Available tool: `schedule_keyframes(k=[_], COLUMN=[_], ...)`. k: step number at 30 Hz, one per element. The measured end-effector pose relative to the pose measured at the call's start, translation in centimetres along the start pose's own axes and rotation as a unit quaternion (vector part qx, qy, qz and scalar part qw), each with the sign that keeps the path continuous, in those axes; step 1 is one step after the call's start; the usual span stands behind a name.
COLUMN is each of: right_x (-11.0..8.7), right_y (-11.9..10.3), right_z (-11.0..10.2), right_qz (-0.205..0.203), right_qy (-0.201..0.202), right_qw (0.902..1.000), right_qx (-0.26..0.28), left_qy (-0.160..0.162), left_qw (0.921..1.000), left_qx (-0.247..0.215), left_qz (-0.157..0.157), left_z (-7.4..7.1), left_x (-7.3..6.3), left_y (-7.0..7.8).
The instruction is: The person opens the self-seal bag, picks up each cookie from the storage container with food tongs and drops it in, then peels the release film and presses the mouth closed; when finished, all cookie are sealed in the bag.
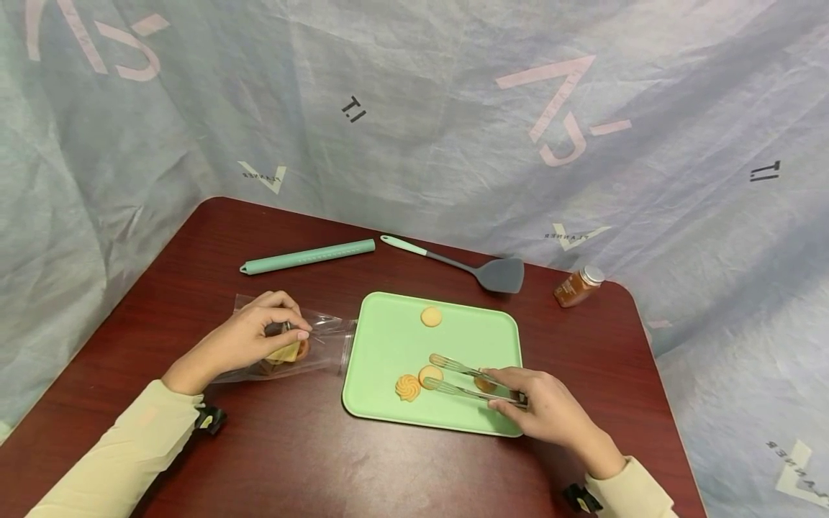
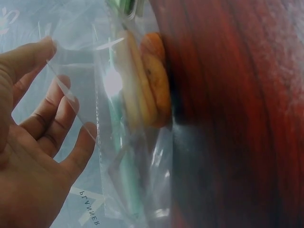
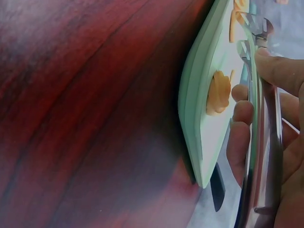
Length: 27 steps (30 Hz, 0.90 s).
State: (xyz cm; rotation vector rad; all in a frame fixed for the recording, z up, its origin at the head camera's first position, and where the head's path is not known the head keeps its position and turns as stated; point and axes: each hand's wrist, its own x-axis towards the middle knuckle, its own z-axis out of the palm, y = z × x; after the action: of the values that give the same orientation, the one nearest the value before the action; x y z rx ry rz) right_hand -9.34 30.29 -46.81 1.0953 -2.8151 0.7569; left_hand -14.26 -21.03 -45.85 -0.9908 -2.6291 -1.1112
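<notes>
My left hand (image 1: 249, 334) pinches the film of a clear plastic bag (image 2: 161, 156) between thumb and finger, lifting it. Several cookies (image 2: 152, 90) lie inside the bag, whose mouth meets the left rim of a light green tray (image 1: 382, 338). In my right hand (image 1: 550, 406) are metal tongs (image 1: 461, 391), their arms spread over the tray. Between the tips sits a round cookie (image 1: 430, 374), close beside a swirled cookie (image 1: 407, 388). Another cookie (image 1: 484, 383) is partly hidden by the tongs and fingers. Farther back on the tray lies one more round cookie (image 1: 431, 316).
Behind the bag a green, long, narrow stick-like item (image 1: 311, 257) lies on the dark red table (image 1: 291, 446). A grey spatula (image 1: 500, 275) with a green handle is behind the tray. At the back right lies a small brown jar (image 1: 576, 286) with a silver lid.
</notes>
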Motion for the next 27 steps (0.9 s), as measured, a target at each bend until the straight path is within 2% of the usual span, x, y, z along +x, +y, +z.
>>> schedule_keyframes(k=[10,22,27], right_x=[0.42,0.60,0.87], right_y=[0.57,0.59,0.61], right_z=[0.06,0.12,-0.33], right_qz=[0.033,0.043,0.042], right_qy=[0.014,0.008,0.008], right_qw=[0.9989,0.9987,0.9983], right_qx=[-0.030,-0.028,-0.040], left_qy=[0.003,0.003,0.005], left_qw=[0.9999,1.0000,0.9998], left_qx=[-0.005,-0.002,-0.007], left_qz=[0.009,0.007,0.017], left_z=[0.12,0.10,0.15], left_x=[-0.07,-0.01,0.07], left_y=[-0.26,-0.02,0.06])
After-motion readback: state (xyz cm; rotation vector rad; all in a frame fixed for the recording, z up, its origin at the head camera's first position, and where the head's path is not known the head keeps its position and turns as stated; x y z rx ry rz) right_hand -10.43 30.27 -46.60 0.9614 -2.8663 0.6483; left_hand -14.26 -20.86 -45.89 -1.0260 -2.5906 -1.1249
